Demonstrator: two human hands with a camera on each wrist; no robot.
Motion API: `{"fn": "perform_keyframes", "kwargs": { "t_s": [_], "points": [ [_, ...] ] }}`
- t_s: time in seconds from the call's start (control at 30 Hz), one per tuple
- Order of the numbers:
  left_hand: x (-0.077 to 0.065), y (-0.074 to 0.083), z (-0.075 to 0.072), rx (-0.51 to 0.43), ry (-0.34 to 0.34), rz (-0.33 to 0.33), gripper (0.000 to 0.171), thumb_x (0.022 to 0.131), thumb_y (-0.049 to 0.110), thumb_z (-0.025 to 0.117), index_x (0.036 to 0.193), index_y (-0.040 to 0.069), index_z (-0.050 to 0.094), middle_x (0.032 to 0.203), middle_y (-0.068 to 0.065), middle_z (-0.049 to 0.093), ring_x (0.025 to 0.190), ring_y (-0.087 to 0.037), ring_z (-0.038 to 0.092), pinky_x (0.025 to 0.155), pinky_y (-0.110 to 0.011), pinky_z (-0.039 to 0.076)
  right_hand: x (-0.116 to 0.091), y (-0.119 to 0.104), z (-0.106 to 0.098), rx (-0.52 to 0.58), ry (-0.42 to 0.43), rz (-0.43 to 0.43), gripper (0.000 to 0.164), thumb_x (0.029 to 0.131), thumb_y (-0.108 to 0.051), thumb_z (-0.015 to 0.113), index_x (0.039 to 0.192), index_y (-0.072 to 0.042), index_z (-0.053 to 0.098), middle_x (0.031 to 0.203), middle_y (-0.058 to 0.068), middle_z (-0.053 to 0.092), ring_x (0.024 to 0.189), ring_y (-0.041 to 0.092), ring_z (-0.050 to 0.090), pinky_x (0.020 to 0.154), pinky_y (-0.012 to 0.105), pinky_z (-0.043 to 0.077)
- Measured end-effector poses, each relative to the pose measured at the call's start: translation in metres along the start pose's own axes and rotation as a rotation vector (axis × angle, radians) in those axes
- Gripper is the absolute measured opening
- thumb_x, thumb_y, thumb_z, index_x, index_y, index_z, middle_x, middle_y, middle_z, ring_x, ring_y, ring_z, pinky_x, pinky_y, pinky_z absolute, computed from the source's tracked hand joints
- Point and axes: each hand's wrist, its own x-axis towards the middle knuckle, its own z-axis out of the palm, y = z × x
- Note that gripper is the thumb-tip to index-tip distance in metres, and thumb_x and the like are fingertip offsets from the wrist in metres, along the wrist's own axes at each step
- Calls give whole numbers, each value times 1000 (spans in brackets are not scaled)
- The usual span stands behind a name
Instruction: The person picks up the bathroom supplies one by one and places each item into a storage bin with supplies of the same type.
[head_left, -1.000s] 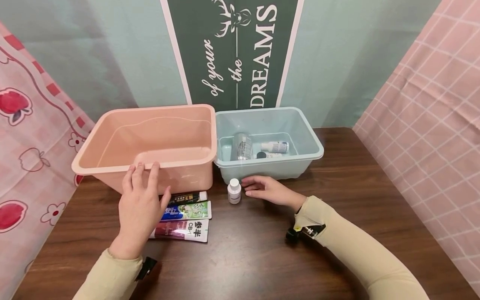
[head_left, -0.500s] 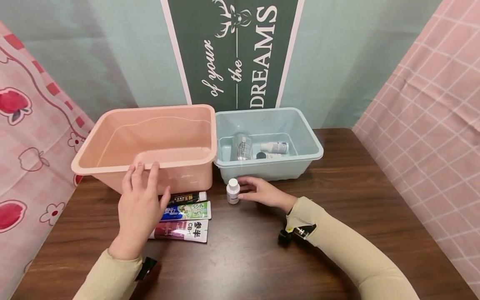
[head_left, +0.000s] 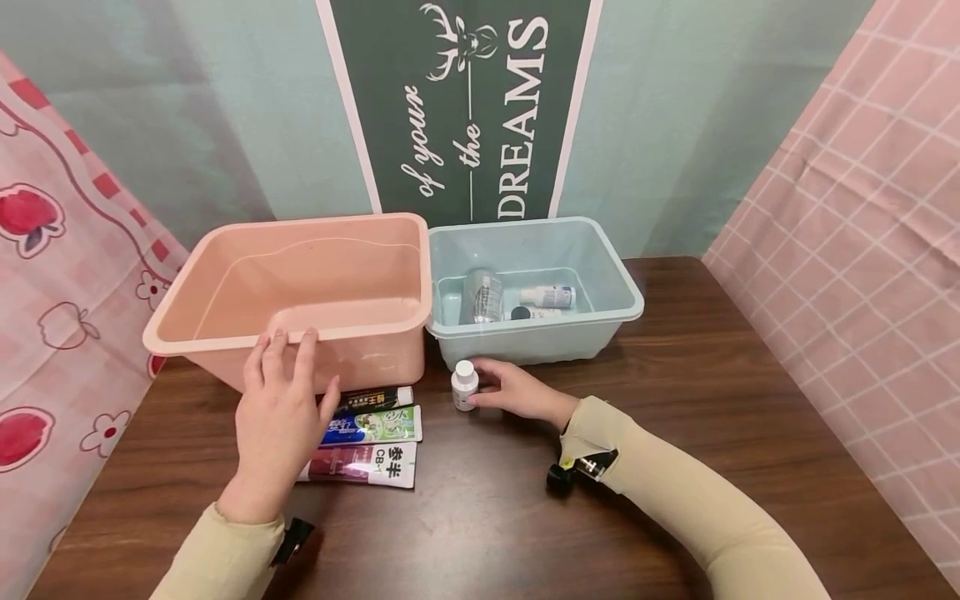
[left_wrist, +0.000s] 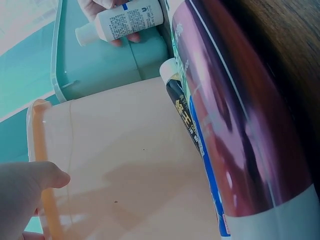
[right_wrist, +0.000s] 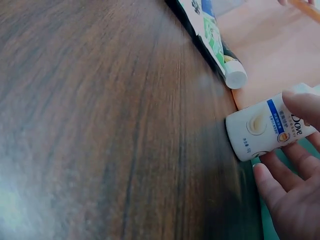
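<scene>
A small white Dove bottle (head_left: 464,387) stands upright on the table in front of the blue bin (head_left: 536,342). My right hand (head_left: 520,392) holds it from the right, thumb on the near side and fingers behind, as the right wrist view shows around the printed label (right_wrist: 272,125). My left hand (head_left: 277,417) rests its fingertips on the front rim of the pink bin (head_left: 375,350), fingers fairly straight. Beside that hand lie three tubes: a black one (head_left: 382,397), a blue and green one (head_left: 378,425) and a maroon and white one (head_left: 367,463).
Inside the blue bin lie a clear bottle (head_left: 486,296), a white bottle (head_left: 551,296) and a black-capped container (head_left: 525,313). Both bins stand side by side before a green curtain (head_left: 645,125). Pink cloths hang at either side. The brown wooden table (head_left: 487,525) extends toward me.
My right hand has moved left to the white bottle and now holds it; the bottle has shifted slightly left. My left hand stays on the pink rim.
</scene>
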Motion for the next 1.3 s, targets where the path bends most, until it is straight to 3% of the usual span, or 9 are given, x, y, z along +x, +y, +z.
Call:
{"fn": "perform_keyframes", "kwargs": {
  "t_s": [0.17,0.57,0.73,0.97,1.17,1.3],
  "points": [
    [0,0,0,7,-24,1,61,79,29,59,131,0,46,124,-34,41,115,-54,37,70,-60,47,-1,-1,1,-42,27,4,44,82,-2,68,122,7,50,113,17,58,109,27,55,87,30,49],
    [0,1,0,5,-24,-4,61,79,30,58,131,0,46,125,-34,41,114,-54,37,66,-60,47,-7,-3,3,-194,68,-46,44,85,-12,67,124,2,53,112,12,60,103,21,55,90,34,46],
    [0,1,1,3,-8,-8,60,78,29,59,130,1,47,124,-33,41,114,-53,38,66,-60,47,-10,-6,3,-330,48,-58,42,87,-18,65,125,-1,55,109,7,62,98,16,55,87,32,46],
    [-1,3,1,3,9,-16,56,85,37,45,129,1,48,123,-33,42,113,-53,39,65,-60,47,-13,-18,2,-468,10,-57,40,88,-20,64,125,-5,55,97,1,61,83,11,54,73,26,47],
    [-1,2,0,5,-15,-17,57,83,33,52,130,1,47,124,-34,41,114,-53,37,67,-60,47,-14,-28,-1,-670,-56,-119,41,89,-18,62,125,-1,53,106,7,60,91,16,55,82,32,46],
    [-1,2,-1,10,-23,-19,59,80,29,59,130,1,47,124,-33,41,115,-53,37,65,-60,47,-15,-38,1,-847,-83,-166,37,88,-17,63,120,-2,54,99,6,60,87,18,55,78,33,47]
  ]
}}
